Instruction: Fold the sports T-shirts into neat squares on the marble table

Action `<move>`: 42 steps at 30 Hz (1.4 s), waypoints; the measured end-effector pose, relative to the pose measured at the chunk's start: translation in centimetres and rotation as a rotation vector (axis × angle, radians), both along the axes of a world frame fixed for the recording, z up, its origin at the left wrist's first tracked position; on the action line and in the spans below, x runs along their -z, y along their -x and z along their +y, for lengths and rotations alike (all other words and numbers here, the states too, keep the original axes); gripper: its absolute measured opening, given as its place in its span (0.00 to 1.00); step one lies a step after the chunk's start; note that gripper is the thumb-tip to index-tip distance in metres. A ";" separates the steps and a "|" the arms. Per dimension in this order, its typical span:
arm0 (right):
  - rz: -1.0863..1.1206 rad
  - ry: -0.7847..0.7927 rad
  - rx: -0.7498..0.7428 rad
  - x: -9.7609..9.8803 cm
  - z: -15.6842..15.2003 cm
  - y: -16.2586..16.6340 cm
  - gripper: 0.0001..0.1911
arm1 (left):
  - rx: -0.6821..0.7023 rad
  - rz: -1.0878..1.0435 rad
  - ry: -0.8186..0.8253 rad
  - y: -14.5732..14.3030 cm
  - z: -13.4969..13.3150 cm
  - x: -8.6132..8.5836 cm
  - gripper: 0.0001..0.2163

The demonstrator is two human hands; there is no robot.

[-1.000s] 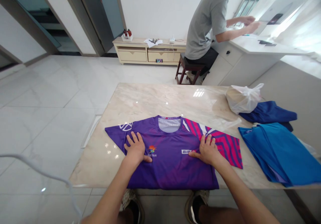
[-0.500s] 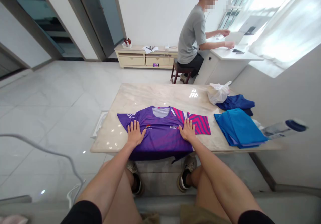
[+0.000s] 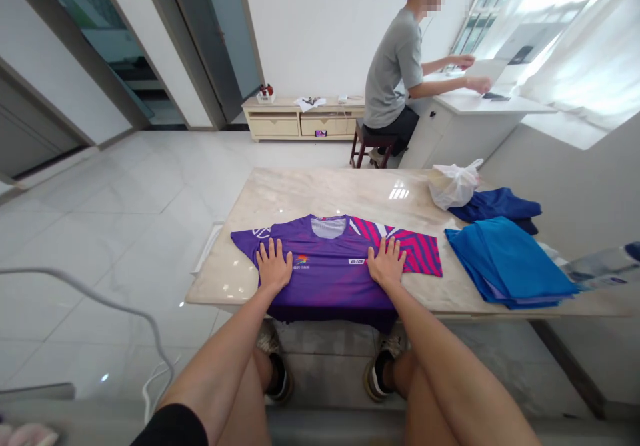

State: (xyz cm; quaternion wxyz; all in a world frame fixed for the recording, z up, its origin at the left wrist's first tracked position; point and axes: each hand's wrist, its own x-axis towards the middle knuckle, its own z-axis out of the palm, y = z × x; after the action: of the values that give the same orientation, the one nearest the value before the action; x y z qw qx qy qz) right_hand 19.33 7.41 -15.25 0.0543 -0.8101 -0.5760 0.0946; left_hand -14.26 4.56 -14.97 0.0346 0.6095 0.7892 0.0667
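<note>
A purple jersey (image 3: 327, 286) with a pink-striped sleeve lies spread on the marble-look table (image 3: 280, 189), its collar at the far side. Its lower part hangs over the near table edge. My left hand (image 3: 275, 265) rests flat on the chest of the jersey, near the plain purple sleeve, fingers spread. On the other side, my right hand (image 3: 387, 263) lies flat with fingers apart, close to where the striped sleeve begins. Neither hand grips the cloth.
Right of the jersey sits a stack of folded blue cloth (image 3: 510, 259), with a dark blue garment (image 3: 503, 205) and a white plastic bag (image 3: 455, 185) behind it. A clear bottle (image 3: 605, 266) is at the far right. Another person (image 3: 395, 66) sits beyond on a stool.
Both hands stay flat on the jersey and have moved slightly apart; the shirt looks a little wider and smoother. The view has shifted, and the other person's hands have moved slightly.
</note>
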 end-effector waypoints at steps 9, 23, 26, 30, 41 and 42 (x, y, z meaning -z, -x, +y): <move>-0.022 -0.044 -0.044 1.5 16.8 -1.9 0.46 | 0.045 -0.017 -0.026 -0.1 17.3 1.0 0.36; -0.050 -0.200 -0.216 0.4 25.1 -1.4 0.42 | 0.239 -0.001 -0.148 -2.4 24.0 -0.6 0.34; -0.079 -0.126 -0.366 -2.5 17.9 1.3 0.34 | 0.383 0.002 -0.035 -4.1 18.5 -2.6 0.27; -0.124 0.099 -0.414 -5.0 7.8 3.3 0.32 | 0.326 0.029 0.106 -5.4 9.6 -3.6 0.31; -0.134 0.394 -0.441 -9.5 -4.3 1.6 0.29 | 0.402 0.114 0.363 -3.8 -5.9 -7.4 0.21; -0.128 0.372 -0.429 -9.6 -4.0 1.1 0.28 | 0.396 0.117 0.367 -3.2 -5.7 -7.7 0.20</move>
State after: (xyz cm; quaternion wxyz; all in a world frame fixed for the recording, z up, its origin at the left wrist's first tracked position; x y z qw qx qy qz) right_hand 18.19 3.39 -5.61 -0.1528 -0.6702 -0.7092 0.1566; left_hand -11.05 -1.09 -7.23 0.1114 0.7384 0.6541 -0.1210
